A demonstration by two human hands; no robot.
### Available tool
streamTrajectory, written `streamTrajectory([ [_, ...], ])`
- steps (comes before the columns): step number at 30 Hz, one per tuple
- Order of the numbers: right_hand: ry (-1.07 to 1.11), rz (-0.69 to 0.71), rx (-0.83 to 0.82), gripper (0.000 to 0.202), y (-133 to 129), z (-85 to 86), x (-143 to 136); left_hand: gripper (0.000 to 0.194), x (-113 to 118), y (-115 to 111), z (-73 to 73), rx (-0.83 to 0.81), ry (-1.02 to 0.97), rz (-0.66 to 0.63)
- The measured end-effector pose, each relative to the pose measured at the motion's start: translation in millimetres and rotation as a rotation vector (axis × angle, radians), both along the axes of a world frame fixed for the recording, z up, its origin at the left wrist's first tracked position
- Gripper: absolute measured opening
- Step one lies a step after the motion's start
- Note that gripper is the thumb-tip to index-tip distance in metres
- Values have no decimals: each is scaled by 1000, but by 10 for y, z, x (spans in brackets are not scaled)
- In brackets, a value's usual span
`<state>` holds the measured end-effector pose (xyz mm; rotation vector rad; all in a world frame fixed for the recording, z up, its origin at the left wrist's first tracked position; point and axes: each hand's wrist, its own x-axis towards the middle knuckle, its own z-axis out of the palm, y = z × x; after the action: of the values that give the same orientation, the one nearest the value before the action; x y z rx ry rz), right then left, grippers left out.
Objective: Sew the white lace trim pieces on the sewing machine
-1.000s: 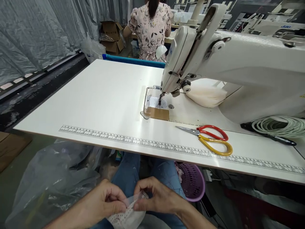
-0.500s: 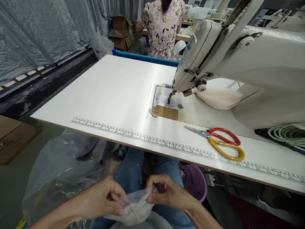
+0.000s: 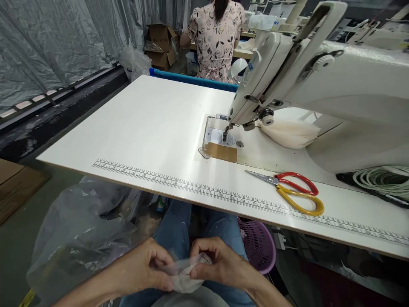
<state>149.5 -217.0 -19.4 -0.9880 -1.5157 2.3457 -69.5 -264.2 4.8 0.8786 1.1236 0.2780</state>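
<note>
Over my lap, below the table edge, both my hands pinch a piece of sheer white fabric (image 3: pixel 187 281) with a dotted, lace-like band. My left hand (image 3: pixel 147 266) grips its left side between thumb and fingers. On the other side my right hand (image 3: pixel 214 260) has thumb and forefinger closed on the bunched dotted part. The fabric is crumpled and slightly blurred, so its full shape is hidden. Above my hands is the white sewing table (image 3: pixel 134 123), with a printed ruler (image 3: pixel 198 187) along its front edge.
Scissors (image 3: pixel 287 189) with one red and one yellow handle lie on the table, right of centre. A white sewing machine (image 3: pixel 275 76) stands behind them, pale fabric (image 3: pixel 289 132) under its arm. Below are a purple basket (image 3: pixel 260 247) and clear plastic bags (image 3: pixel 79 230). A person (image 3: pixel 215 42) sits ahead.
My hands have drawn closer together, the left moving slightly right. The fabric between them is more bunched, and less of its dotted band shows.
</note>
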Motion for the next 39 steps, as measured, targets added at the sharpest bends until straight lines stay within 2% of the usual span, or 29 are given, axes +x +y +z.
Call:
streamTrajectory([
  [2, -15, 2, 28, 40, -6, 13, 2, 13, 1, -21, -44, 2, 57, 0],
  [6, -29, -13, 74, 36, -28, 50, 11, 22, -142, -87, -80, 21, 201, -27],
  [9, -18, -18, 134, 26, -52, 85, -14, 29, -175, -99, -49, 12, 156, -52],
  [12, -46, 7, 248, 18, -78, 126, -38, 27, -46, -64, -12, 30, 74, -69],
  [17, -196, 17, 413, 18, -94, 210, -8, 24, 170, -7, 0, 69, 133, -17],
  [20, -125, -5, 368, 22, -74, 196, 12, 24, 157, -16, -6, 92, 182, -41],
  [24, -16, -30, 221, 41, -59, 63, 3, 24, 74, -55, -44, 72, 212, -42],
  [28, -81, -24, 195, 49, -98, -51, -29, 28, 14, -117, -141, 62, 194, -38],
  [33, -154, -51, 225, 44, -135, -45, -74, 35, -64, -208, -263, 101, 211, -60],
  [36, -121, -47, 190, 42, -130, -18, -89, 33, -77, -216, -234, 77, 214, -78],
  [39, -98, -43, 163, 42, -122, -1, -97, 24, -18, -181, -130, 32, 194, -60],
])
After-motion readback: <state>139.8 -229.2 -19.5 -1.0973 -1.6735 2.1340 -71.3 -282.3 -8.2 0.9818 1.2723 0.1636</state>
